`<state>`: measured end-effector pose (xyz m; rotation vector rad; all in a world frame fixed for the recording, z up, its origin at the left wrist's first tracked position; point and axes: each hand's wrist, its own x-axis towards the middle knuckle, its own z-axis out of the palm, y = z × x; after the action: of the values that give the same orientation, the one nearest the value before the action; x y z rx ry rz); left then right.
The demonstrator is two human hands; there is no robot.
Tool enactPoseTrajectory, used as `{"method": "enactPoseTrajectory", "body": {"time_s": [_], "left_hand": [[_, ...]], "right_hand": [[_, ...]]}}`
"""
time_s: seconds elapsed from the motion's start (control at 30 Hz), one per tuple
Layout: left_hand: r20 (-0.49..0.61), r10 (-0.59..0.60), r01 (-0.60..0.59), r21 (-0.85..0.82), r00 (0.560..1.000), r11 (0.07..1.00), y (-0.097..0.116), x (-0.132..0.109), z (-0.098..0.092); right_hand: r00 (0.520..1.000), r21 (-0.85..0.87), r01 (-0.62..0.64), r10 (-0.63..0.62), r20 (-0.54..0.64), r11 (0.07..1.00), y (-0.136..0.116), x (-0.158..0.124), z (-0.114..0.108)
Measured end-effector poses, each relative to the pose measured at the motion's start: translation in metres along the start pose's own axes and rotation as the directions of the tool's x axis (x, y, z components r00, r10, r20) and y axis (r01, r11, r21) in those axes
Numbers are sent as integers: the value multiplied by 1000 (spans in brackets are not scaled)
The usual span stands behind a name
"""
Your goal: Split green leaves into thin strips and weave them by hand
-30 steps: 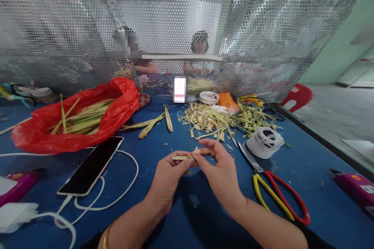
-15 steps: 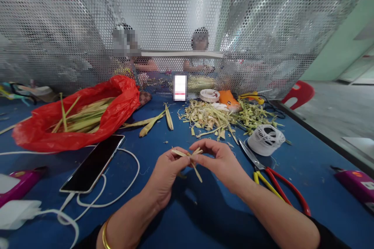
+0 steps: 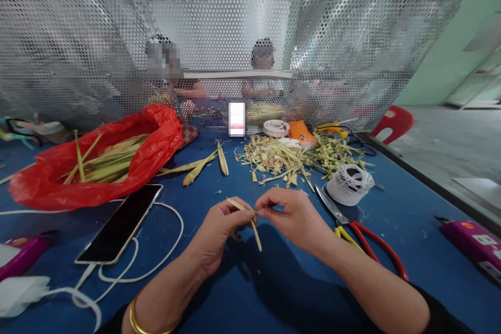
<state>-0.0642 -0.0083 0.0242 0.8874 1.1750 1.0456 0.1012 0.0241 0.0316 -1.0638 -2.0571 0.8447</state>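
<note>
Over the blue table, my left hand (image 3: pixel 219 227) pinches several narrow, pale dried-leaf strips (image 3: pixel 256 236) between thumb and fingers. One strip slants up across the thumb and another hangs down below the fingertips. My right hand (image 3: pixel 293 215) is closed in a pinch right beside the left fingertips, at the spot where the strips cross. Whatever sits between its thumb and forefinger is too small to make out. Scissors (image 3: pixel 346 222) with red and yellow handles lie to the right of my right forearm. Beyond my hands is a pile of leaf scraps (image 3: pixel 274 159).
A red plastic bag (image 3: pixel 35 188) of long leaves, a phone (image 3: pixel 119 224) and white cables lie left. Loose leaves (image 3: pixel 195 169) rest mid-table. A white spool (image 3: pixel 349 185), tape roll (image 3: pixel 276 128) and purple device (image 3: pixel 472 242) are right. A perforated screen (image 3: pixel 219 21) stands behind.
My right hand has drawn slightly away from the strips, and the short end beneath its fingers no longer shows. The hanging strip has swung a little left. The whole view has shifted slightly.
</note>
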Motion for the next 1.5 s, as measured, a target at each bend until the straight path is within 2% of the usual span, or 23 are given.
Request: {"method": "enactPoseTrajectory", "body": {"time_s": [0.13,0.23,0.33,0.47,0.67,0.83,1.03,1.13,1.2,1.27,1.33,1.4,1.5], "left_hand": [[74,-10,14,-52,997,999,-1,2,-1],[101,4,-2,-17,995,1000,0,2,-2],[48,30,-34,88,998,996,0,3,-4],[-12,18,-15,174,1000,985,0,5,-6],[-24,-17,19,97,1000,995,2,3,-6],[-8,11,-10,81,1000,997,6,0,-5],[-51,91,-84,117,995,990,2,4,-7],[-31,100,-95,129,995,987,1,4,-5],[-28,95,-90,144,995,985,2,2,-3],[-107,70,-53,152,992,987,3,1,-2],[-180,51,-24,150,982,988,4,2,-1],[-211,30,-1,136,977,991,4,3,-1],[-222,-32,50,79,975,996,3,5,-2]], "right_hand": [[999,-72,12,-14,-31,997,1,-2,3],[994,-134,85,-93,-56,987,3,-3,8],[983,-208,158,-175,-64,965,7,-3,13],[967,-290,202,-238,-91,935,8,-3,17],[938,-313,273,-324,-125,910,3,-5,20],[953,-282,232,-275,-124,931,1,-5,20],[976,-245,200,-216,-37,949,1,-5,15],[979,-258,193,-204,-19,947,2,-3,13],[982,-229,180,-187,-11,957,2,0,6],[988,-153,145,-151,-24,978,4,4,-8],[984,-147,100,-119,-129,984,9,6,-28],[977,-263,24,-78,-196,965,15,5,-47],[990,-479,-90,25,-139,873,24,-2,-62]]}}
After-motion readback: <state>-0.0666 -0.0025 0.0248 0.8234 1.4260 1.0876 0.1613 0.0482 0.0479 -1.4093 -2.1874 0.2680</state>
